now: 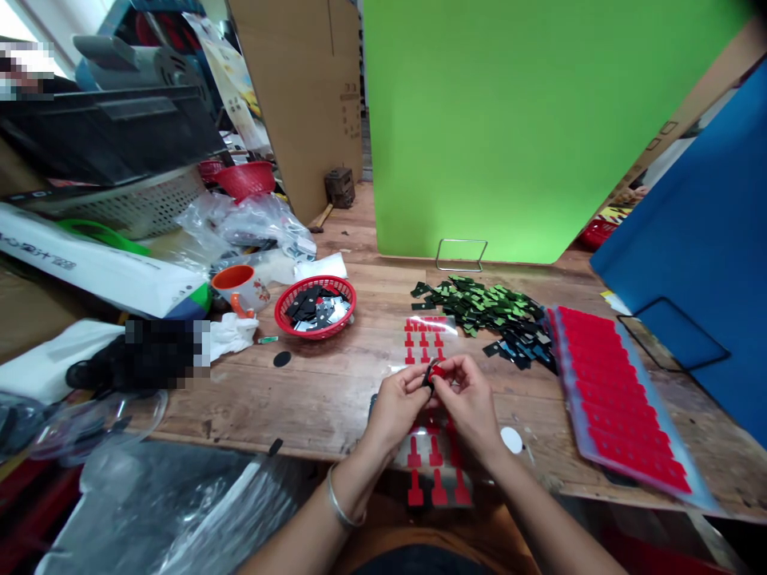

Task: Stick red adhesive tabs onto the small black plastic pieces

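Forearms [305, 519] flank red-patterned sheeting [436, 457], partly blocked by left hand [394, 406] and right hand [470, 401] pinching a black piece [427, 377]; basket [315, 333] leftward, dark pile [488, 307] beyond.

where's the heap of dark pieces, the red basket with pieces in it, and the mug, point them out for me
heap of dark pieces [491, 310]: head view, middle of the heap
red basket [317, 335]: head view, near rim
mug [256, 295]: head view, pale outer side

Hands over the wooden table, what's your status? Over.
Left hand, right hand pinching black piece, red piece between them. Red-shape sheet beneath, partly covered. Nothing visibly blocking either hand.
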Action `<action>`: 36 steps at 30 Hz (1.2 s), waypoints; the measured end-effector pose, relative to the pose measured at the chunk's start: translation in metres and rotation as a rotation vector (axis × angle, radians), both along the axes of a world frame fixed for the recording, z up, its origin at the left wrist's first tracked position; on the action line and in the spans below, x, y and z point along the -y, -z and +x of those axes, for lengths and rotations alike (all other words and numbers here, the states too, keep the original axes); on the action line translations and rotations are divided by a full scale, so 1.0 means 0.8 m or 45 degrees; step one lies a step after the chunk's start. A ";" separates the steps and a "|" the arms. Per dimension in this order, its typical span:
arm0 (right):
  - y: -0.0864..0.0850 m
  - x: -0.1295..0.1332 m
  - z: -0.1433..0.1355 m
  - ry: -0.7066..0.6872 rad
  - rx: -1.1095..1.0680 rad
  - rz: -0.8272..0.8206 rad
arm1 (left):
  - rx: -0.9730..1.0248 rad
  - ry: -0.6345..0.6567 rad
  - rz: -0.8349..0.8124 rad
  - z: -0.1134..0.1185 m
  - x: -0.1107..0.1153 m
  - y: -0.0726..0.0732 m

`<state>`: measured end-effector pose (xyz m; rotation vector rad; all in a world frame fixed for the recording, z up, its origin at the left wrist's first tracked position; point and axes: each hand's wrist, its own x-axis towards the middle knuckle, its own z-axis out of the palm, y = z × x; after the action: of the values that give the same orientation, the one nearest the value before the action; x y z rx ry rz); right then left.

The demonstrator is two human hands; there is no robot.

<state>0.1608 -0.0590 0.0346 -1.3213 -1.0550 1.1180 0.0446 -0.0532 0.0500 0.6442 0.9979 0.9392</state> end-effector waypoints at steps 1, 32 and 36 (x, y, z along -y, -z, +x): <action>0.000 0.000 0.000 0.000 0.005 0.006 | 0.001 -0.001 0.010 0.000 0.000 0.000; -0.024 0.004 0.022 0.078 0.452 0.275 | -0.205 -0.038 0.153 0.013 0.008 -0.007; -0.022 0.002 0.021 0.109 0.407 0.209 | -0.198 -0.044 0.144 0.016 0.008 -0.012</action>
<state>0.1777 -0.0604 0.0521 -1.4270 -1.2807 0.7537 0.0572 -0.0600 0.0597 0.8063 1.1019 0.9930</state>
